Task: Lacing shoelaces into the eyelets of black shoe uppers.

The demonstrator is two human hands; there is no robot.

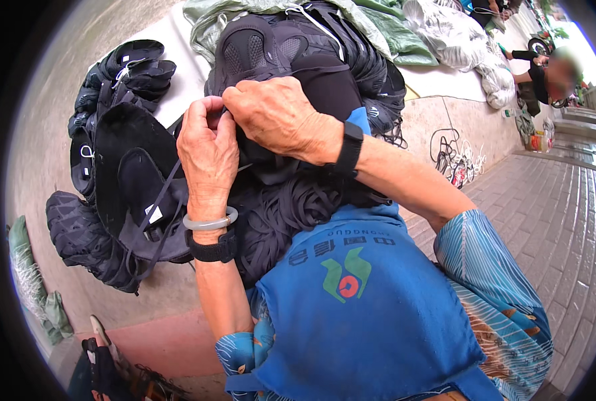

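My left hand (207,150) and my right hand (281,123) meet over a pile of black shoe uppers, fingertips pinched close together. Between them is a thin dark strip that looks like a shoelace; the fingers hide most of it. Just beyond my hands lies a black mesh shoe upper (244,53). Beside my left wrist an opened black shoe upper (114,174) shows its lining and a white label, with a dark lace trailing across it. Loose dark shoelaces (284,210) lie heaped on my lap, against the blue apron (371,321).
Tied stacks of black uppers (127,73) stand at the left, with another bundle (80,230) nearer. Green sacking (405,33) and white bags (445,33) lie behind. Tangled cords (455,157) sit on the ledge at right. Other people are at the far right and lower left.
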